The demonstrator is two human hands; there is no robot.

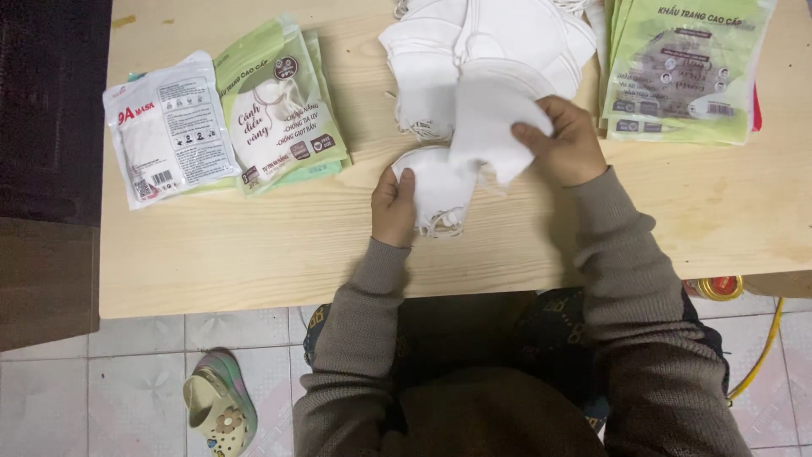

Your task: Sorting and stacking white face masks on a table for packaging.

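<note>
A folded white face mask (495,114) sits pinched in the right hand (568,142), thumb on top and fingers underneath, lifted just above the wooden table (254,245). Just to the left of it, the left hand (394,206) presses down on a small stack of white masks (436,193) lying flat on the wood, fingers closed over the stack's near edge. The two hands are near each other but not touching.

Beyond both hands, a larger loose heap of white masks (482,51) spreads toward the far edge, so plenty of unsorted pieces appear to remain, while the small stack looks only just begun. Beyond the right hand lies a pile of green printed pouches (685,68), seemingly flat and unfilled. Well to the left of the left hand lie filled green packets (279,106) and, beside them, a white packet (169,127), which reads as finished packs: a few done, most left.

Below the table edge, a sandal (222,406) rests on the tiled floor (51,398).
</note>
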